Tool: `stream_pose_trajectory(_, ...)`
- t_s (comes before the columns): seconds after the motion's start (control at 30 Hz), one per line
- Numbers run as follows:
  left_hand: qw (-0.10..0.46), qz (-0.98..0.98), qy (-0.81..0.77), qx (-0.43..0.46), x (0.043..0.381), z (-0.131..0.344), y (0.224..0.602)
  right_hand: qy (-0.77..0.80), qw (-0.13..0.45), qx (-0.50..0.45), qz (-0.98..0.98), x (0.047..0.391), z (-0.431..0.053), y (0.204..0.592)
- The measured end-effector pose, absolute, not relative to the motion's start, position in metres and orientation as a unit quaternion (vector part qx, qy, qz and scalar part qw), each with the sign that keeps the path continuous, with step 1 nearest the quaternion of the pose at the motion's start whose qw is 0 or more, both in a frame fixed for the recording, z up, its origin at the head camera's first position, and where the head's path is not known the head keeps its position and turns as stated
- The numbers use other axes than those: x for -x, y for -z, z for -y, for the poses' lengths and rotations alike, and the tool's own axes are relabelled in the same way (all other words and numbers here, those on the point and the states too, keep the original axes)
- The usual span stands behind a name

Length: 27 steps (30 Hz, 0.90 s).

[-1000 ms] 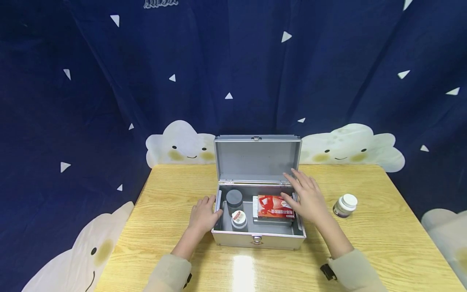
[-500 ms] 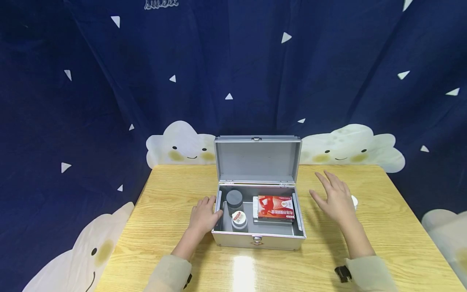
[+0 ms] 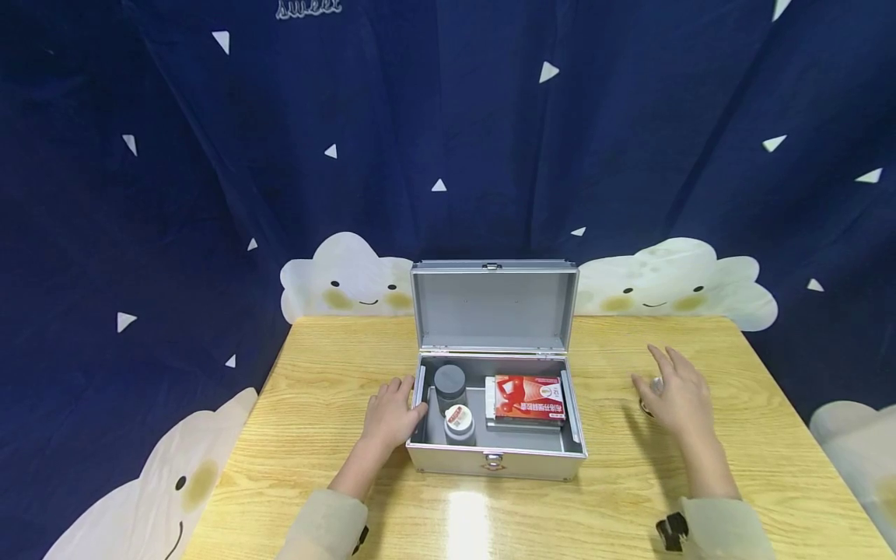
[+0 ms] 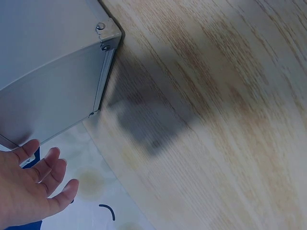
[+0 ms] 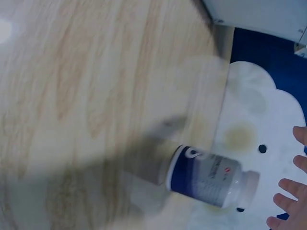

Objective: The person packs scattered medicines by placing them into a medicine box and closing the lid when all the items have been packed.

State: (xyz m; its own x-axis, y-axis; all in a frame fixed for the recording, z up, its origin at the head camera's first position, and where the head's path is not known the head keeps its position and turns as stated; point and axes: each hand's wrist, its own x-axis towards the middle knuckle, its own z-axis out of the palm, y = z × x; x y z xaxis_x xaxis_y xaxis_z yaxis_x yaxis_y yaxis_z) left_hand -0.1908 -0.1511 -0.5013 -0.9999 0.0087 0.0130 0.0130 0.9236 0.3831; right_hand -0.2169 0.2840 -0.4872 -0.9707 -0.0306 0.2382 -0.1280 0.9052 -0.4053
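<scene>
A silver metal case (image 3: 490, 463) stands with its lid raised on the wooden table. Inside are a dark-capped jar (image 3: 450, 379), a white-capped bottle (image 3: 460, 424) and a red-and-white medicine box (image 3: 529, 397). My left hand (image 3: 390, 414) rests at the case's left rim with its thumb over the edge; the left wrist view shows its fingers (image 4: 53, 179) loosely bent beside the case wall. Over at the right, my right hand (image 3: 680, 400) hovers with spread fingers above a white pill bottle (image 5: 206, 175), mostly hidden in the head view. A gap separates fingers and bottle in the right wrist view.
The wooden table (image 3: 336, 350) extends on both sides of the case. Behind it hangs a dark blue curtain (image 3: 448, 117) with white triangles and smiling clouds. The raised lid (image 3: 497, 307) forms an upright wall at the case's back.
My right hand has moved right, from above the medicine box in the case to over the pill bottle, now covering most of it. The left hand and the case have stayed put.
</scene>
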Motion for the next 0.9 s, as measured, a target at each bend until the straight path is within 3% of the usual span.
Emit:
stream_pose_trajectory(0.6,0.003,0.980,0.201,0.007,0.190,0.151,0.502,-0.183,0.068,0.035,0.980,0.221,-0.305,0.512)
stream_pose_trajectory(0.9,0.001,0.980,0.199,0.005,0.191,0.151,0.501,-0.171,0.074,0.042,0.982,0.219,-0.307,0.513)
